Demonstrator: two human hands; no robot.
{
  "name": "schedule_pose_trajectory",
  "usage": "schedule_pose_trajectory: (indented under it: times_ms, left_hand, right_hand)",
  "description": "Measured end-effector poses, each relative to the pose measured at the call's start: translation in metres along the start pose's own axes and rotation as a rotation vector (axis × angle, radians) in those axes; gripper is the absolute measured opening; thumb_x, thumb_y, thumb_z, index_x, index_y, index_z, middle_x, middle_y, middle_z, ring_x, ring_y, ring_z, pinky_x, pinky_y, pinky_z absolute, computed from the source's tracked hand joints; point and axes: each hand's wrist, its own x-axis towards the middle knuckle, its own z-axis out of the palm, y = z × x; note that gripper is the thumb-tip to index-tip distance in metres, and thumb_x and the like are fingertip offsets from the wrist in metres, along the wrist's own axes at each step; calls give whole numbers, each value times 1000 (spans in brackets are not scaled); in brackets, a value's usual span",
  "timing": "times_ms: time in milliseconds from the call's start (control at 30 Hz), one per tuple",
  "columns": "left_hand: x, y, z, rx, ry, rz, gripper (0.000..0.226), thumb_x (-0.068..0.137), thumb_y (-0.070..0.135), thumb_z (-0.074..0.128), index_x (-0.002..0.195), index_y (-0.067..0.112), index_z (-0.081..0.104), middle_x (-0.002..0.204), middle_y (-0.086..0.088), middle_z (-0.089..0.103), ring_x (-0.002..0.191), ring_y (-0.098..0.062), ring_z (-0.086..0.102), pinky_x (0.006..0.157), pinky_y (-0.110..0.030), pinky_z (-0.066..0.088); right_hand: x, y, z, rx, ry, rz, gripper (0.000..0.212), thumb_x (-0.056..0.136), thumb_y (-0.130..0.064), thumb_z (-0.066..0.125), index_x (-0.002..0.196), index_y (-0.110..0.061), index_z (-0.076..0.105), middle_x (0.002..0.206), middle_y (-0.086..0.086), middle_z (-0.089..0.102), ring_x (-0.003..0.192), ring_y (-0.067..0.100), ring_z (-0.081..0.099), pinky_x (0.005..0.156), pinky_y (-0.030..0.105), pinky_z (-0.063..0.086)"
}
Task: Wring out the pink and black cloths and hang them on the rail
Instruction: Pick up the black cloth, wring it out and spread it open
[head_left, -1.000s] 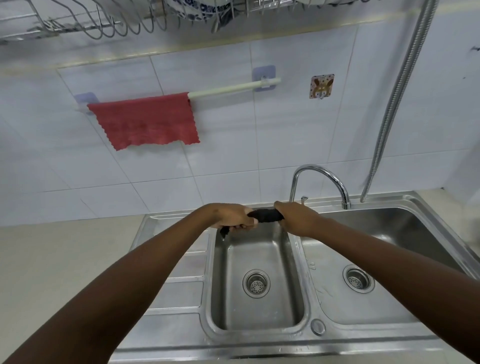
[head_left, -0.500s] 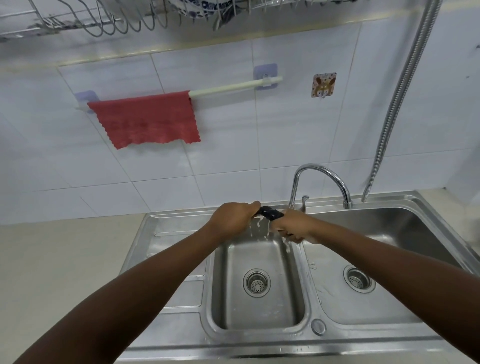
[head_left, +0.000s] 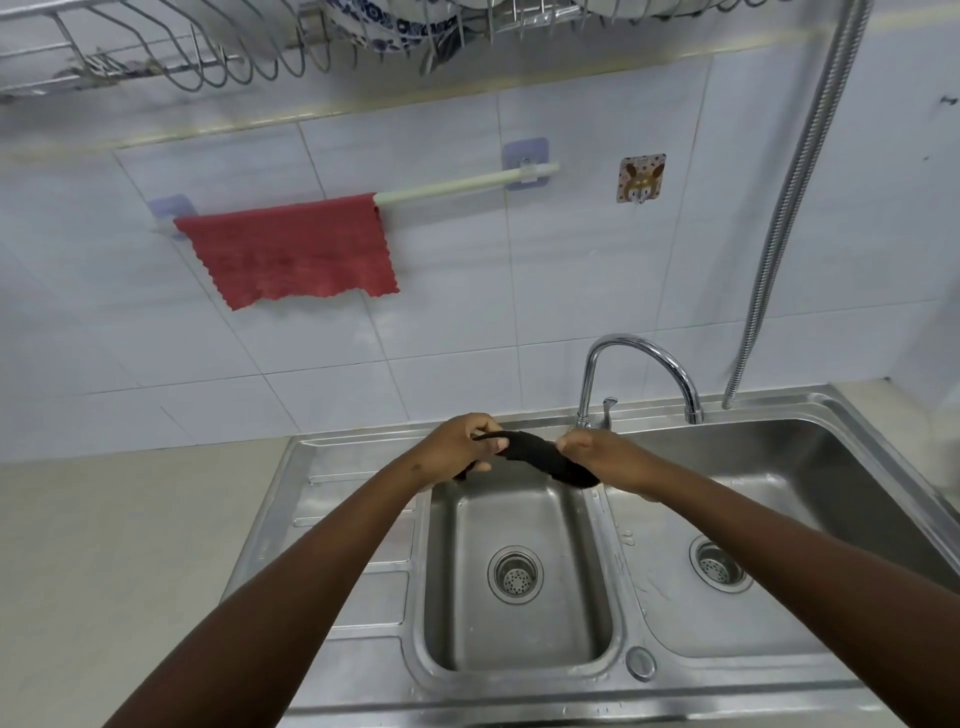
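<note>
Black cloth (head_left: 540, 457) is twisted into a tight, dark rope, stretched level above the small sink basin (head_left: 519, 519). Up on the wall, the pink cloth (head_left: 291, 254) is draped flat over the left half of the pale rail (head_left: 457, 184), its scalloped lower edge hanging loose.
</note>
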Motion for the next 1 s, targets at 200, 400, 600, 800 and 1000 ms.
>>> schedule_pose_trajectory:
  times_ms: [200, 400, 600, 800, 1000]
  left_hand:
    - [-19, -2, -5, 30, -61, 30, 27, 91, 16, 59, 114, 29, 64, 105, -2, 69, 76, -8, 58, 54, -19, 44]
    - [-36, 5, -11, 155, -103, -63, 27, 82, 33, 71, 99, 48, 56, 90, 22, 62, 53, 9, 53, 45, -10, 41]
    - [-39, 15, -1, 271, 1, -4, 24, 84, 61, 55, 95, 42, 65, 88, 28, 67, 84, 9, 61, 65, -9, 44]
    - [-39, 5, 7, 214, -16, 65, 21, 98, 33, 46, 115, 46, 49, 114, 4, 66, 100, -17, 66, 84, -32, 50]
    - [-48, 13, 21, 177, 22, 167, 29, 85, 70, 42, 100, 53, 59, 105, 28, 60, 107, 0, 58, 86, -18, 42]
  right_hand:
    - [1, 20, -8, 338, 160, 80, 16, 75, -8, 76, 91, -13, 75, 89, 6, 74, 82, 14, 68, 76, 25, 56]
    - [-1, 14, -34, 8, 254, 6, 17, 84, -9, 66, 100, -9, 73, 90, 1, 69, 80, 11, 63, 66, 10, 44]
    - [-6, -9, -44, -120, 293, -112, 13, 89, -16, 60, 83, -18, 70, 79, -6, 67, 70, 5, 60, 60, 8, 41]
    - [-14, -27, -47, 115, 343, -132, 16, 94, -22, 50, 82, -19, 60, 71, 1, 60, 47, 9, 61, 49, 21, 51]
    - [-18, -42, -49, 346, 287, -25, 17, 96, -23, 49, 84, -16, 58, 62, 5, 64, 49, 19, 68, 52, 28, 56]
